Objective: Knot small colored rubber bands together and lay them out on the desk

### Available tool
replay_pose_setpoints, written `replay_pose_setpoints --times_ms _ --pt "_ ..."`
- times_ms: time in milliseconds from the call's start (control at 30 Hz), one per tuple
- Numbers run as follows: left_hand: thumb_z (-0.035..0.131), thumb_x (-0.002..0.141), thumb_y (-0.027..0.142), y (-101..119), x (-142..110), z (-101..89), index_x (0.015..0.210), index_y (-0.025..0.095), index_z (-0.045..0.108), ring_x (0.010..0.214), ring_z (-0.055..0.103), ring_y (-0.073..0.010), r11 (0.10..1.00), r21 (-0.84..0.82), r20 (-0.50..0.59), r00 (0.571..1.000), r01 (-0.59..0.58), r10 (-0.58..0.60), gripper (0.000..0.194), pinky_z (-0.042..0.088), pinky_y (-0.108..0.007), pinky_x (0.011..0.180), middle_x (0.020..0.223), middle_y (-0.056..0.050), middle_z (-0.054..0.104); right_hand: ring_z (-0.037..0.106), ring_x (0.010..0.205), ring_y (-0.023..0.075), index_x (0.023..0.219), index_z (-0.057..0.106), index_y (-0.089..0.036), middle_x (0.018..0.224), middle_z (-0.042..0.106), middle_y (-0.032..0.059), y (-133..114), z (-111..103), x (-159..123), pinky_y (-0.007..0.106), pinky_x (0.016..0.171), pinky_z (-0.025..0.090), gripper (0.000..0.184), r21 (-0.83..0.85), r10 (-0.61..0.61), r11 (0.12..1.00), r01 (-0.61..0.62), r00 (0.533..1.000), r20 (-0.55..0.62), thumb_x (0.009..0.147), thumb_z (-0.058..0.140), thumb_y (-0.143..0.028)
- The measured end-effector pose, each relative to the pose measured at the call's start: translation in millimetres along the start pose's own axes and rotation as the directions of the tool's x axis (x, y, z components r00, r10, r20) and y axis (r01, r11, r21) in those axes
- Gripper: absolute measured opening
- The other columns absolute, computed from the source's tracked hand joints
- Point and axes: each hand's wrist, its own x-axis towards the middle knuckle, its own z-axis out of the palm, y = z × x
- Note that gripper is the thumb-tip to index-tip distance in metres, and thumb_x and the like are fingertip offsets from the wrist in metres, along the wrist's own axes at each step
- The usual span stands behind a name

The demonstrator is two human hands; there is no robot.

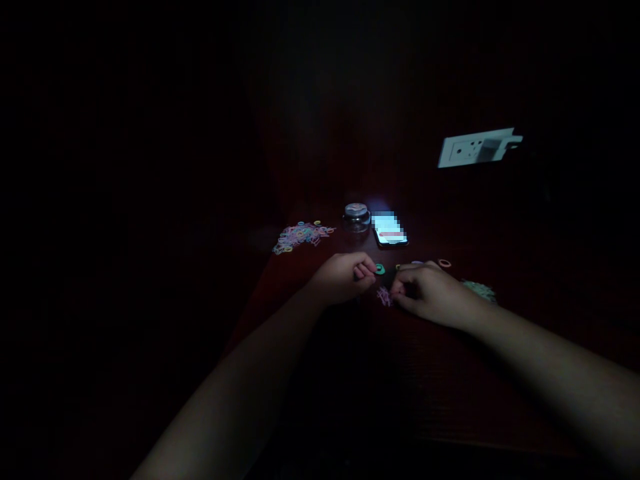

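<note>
My left hand (350, 275) is closed, its fingers curled and thumb drawn in. Its fingertips are right beside a green rubber band (380, 269); whether they touch it I cannot tell. Across from it, my right hand (425, 290) is bent in a pinch at the edge of a small heap of purple rubber bands (384, 297). Anything between either hand's fingertips is too small and dark to make out. Just behind the right hand lies an orange rubber band (445, 263), and a pale heap of bands (479, 290) shows past the wrist.
A large heap of mixed coloured rubber bands (303, 237) lies on the dark red table (280, 280) at the left. Behind the hands stand a lidded clear jar (357, 219) and a lit phone (390, 229). A wall socket (477, 148) with a plug is at upper right. The surroundings are very dark.
</note>
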Motion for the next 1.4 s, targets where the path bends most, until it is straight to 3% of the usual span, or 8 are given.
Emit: replay_pose_setpoints --times_ms 167,300,467,600,833,1167,1400 --pt "0.061 0.077 0.017 -1 0 -0.6 0.093 0.015 0.066 0.069 0.062 -0.0093 0.999 0.032 0.021 1.000 -0.010 0.010 0.017 0.049 -0.020 0.063 0.081 -0.002 0.069 0.057 0.067 0.0159 0.072 0.069 -0.022 0.070 0.064 -0.0005 -2 0 0 0.031 0.070 0.041 0.008 0.032 -0.022 0.999 0.021 0.999 0.024 0.076 0.062 -0.020" --pt "0.063 0.076 0.019 1 -2 -3.7 0.088 0.016 0.066 0.069 0.062 -0.0097 0.996 0.085 0.084 0.996 -0.037 0.029 0.013 0.048 -0.020 0.062 0.080 -0.001 0.069 0.061 0.074 0.0162 0.079 0.071 -0.023 0.078 0.068 -0.0003 -4 -3 -2 0.031 0.077 0.041 0.018 0.071 -0.064 0.996 0.061 0.997 0.044 0.079 0.055 -0.015" --pt "0.068 0.075 0.027 4 -3 -8.5 0.075 0.019 0.069 0.070 0.061 -0.0117 0.943 0.275 0.223 0.967 -0.187 0.127 0.008 0.045 -0.023 0.066 0.077 0.000 0.068 0.064 0.080 0.0192 0.079 0.070 -0.024 0.083 0.071 0.0000 -2 -5 0 0.036 0.081 0.038 0.020 -0.052 0.037 0.998 -0.038 0.999 -0.023 0.078 0.052 -0.014" --pt "0.067 0.078 0.026 1 -1 -6.8 0.077 0.020 0.072 0.076 0.062 -0.0122 0.918 0.289 0.277 0.942 -0.270 0.189 0.008 0.046 -0.024 0.073 0.083 0.000 0.070 0.063 0.081 0.0208 0.078 0.070 -0.023 0.082 0.069 0.0018 -2 -3 1 0.035 0.078 0.039 0.013 -0.085 0.067 0.994 -0.066 0.998 0.001 0.079 0.058 -0.021" --pt "0.068 0.079 0.026 -2 2 0.4 0.080 0.021 0.073 0.084 0.064 -0.0130 0.910 0.286 0.265 0.937 -0.302 0.228 0.007 0.045 -0.026 0.083 0.089 0.001 0.073 0.062 0.087 0.0226 0.079 0.074 -0.027 0.085 0.069 0.0021 -3 -1 1 0.038 0.082 0.037 0.012 -0.112 0.064 0.992 -0.062 0.998 0.007 0.080 0.063 -0.025" --pt "0.068 0.080 0.025 -5 2 1.8 0.082 0.022 0.073 0.084 0.064 -0.0135 0.910 0.275 0.261 0.935 -0.311 0.240 0.007 0.046 -0.027 0.082 0.088 0.001 0.073 0.062 0.086 0.0211 0.081 0.075 -0.027 0.084 0.070 0.0017 -2 0 3 0.036 0.080 0.039 0.016 -0.082 0.026 0.996 -0.023 0.999 0.040 0.081 0.061 -0.020" --pt "0.065 0.081 0.027 -2 1 -4.3 0.082 0.021 0.072 0.083 0.064 -0.0141 0.907 0.294 0.259 0.938 -0.302 0.228 0.010 0.047 -0.027 0.083 0.088 0.000 0.072 0.063 0.087 0.0218 0.077 0.072 -0.026 0.085 0.070 0.0002 -4 -4 3 0.038 0.079 0.035 0.016 -0.117 0.091 0.989 -0.088 0.996 0.025 0.083 0.058 -0.021"
